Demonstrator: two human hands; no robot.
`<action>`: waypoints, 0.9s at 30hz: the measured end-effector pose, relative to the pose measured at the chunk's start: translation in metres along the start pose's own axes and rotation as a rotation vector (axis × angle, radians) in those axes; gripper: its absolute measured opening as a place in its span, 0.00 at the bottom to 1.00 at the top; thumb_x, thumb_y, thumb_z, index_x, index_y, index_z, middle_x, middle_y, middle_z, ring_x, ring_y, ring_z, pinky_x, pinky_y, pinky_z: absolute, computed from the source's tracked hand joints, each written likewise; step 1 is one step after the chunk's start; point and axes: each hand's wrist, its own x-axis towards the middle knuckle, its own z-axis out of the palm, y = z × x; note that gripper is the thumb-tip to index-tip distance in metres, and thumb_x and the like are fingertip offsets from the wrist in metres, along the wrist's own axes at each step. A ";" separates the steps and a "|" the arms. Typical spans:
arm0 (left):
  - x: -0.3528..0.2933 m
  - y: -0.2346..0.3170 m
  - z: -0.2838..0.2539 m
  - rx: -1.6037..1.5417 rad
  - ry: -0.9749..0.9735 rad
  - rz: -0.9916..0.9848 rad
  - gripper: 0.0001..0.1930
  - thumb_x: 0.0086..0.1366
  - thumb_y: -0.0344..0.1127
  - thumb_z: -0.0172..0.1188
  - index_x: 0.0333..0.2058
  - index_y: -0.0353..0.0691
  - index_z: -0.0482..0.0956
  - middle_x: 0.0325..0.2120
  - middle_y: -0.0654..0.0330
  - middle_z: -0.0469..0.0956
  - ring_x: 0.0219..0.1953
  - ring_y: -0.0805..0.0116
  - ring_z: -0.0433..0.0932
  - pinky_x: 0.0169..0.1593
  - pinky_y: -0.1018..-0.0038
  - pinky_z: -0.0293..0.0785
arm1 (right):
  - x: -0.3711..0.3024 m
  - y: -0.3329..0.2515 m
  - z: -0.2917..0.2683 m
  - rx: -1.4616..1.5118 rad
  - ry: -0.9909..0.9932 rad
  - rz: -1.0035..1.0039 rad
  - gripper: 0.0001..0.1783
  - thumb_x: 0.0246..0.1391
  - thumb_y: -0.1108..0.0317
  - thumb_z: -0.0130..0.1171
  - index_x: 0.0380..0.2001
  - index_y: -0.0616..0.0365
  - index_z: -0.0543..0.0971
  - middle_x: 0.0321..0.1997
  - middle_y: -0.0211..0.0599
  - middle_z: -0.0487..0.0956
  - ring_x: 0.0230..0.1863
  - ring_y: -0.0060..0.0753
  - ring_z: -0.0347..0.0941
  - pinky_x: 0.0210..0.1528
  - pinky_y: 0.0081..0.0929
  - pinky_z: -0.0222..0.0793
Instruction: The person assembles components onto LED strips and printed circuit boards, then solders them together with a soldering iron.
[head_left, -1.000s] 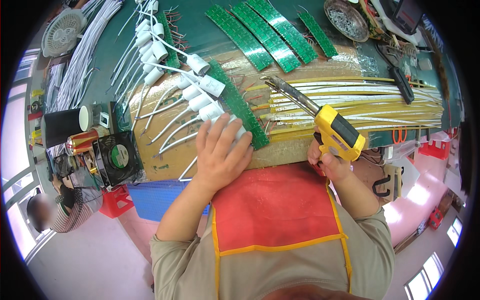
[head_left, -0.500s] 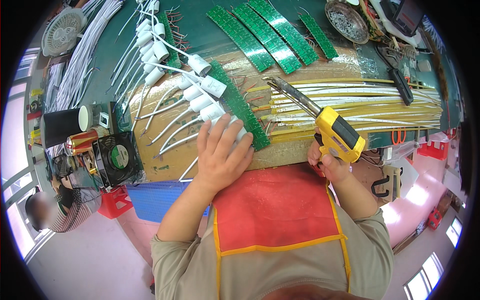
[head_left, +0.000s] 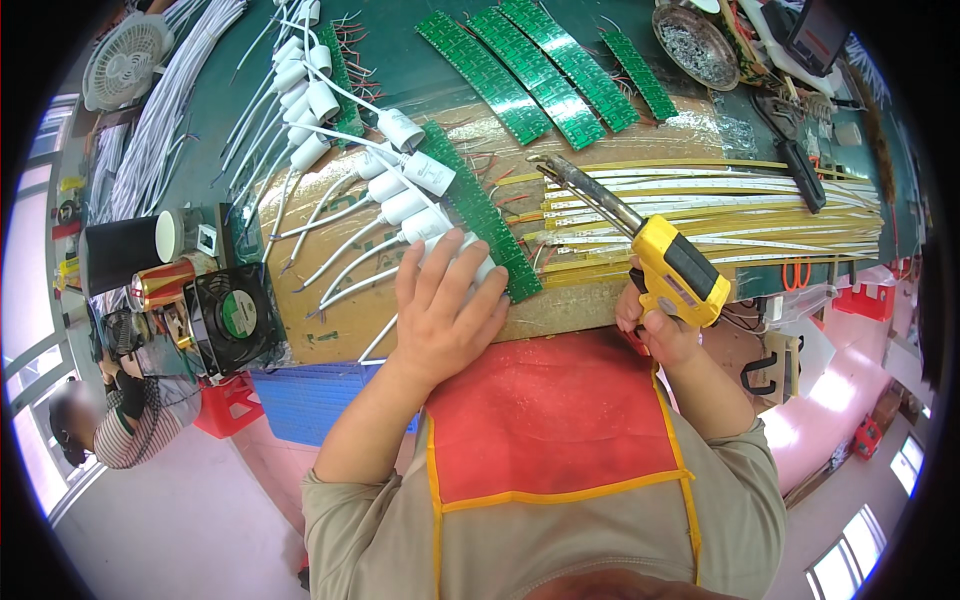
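Observation:
In my right hand is a yellow and black soldering gun, its long metal barrel slanting up and left. The tip hangs above the wire ends of white and yellow strips. My left hand lies with fingers spread over the nearest white plastic cylinder, largely covering it. More white cylinders with cables line up beyond that hand, along a long green circuit board. The board's near end sits just right of my left fingers. Their contact with the cylinder is partly hidden.
Several green boards lie at the back, near a metal dish. A black-handled tool rests across the strips. Left are a black fan, a white cable bundle and a person beyond.
My hands and the soldering gun stay almost still. The person at the far left has shifted posture slightly, with an arm now showing more.

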 end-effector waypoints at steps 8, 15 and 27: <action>-0.001 -0.001 0.002 -0.011 0.007 -0.010 0.17 0.46 0.35 0.67 0.38 0.48 0.79 0.49 0.58 0.73 0.57 0.54 0.68 0.61 0.54 0.57 | 0.001 0.000 0.001 0.012 0.007 0.006 0.38 0.50 0.59 0.64 0.61 0.60 0.61 0.29 0.33 0.69 0.28 0.27 0.66 0.31 0.26 0.64; -0.001 0.000 0.002 -0.027 0.017 -0.009 0.17 0.46 0.35 0.66 0.39 0.48 0.79 0.49 0.59 0.73 0.57 0.55 0.68 0.62 0.53 0.55 | 0.001 0.000 0.002 -0.036 0.027 -0.025 0.39 0.49 0.57 0.65 0.61 0.60 0.61 0.28 0.33 0.69 0.26 0.27 0.66 0.30 0.26 0.64; -0.002 -0.001 0.002 -0.002 0.055 0.007 0.18 0.45 0.35 0.67 0.38 0.48 0.78 0.48 0.58 0.73 0.55 0.54 0.70 0.61 0.53 0.57 | 0.002 0.001 -0.001 -0.047 -0.031 -0.032 0.39 0.51 0.57 0.64 0.61 0.61 0.60 0.28 0.33 0.68 0.26 0.26 0.66 0.30 0.25 0.64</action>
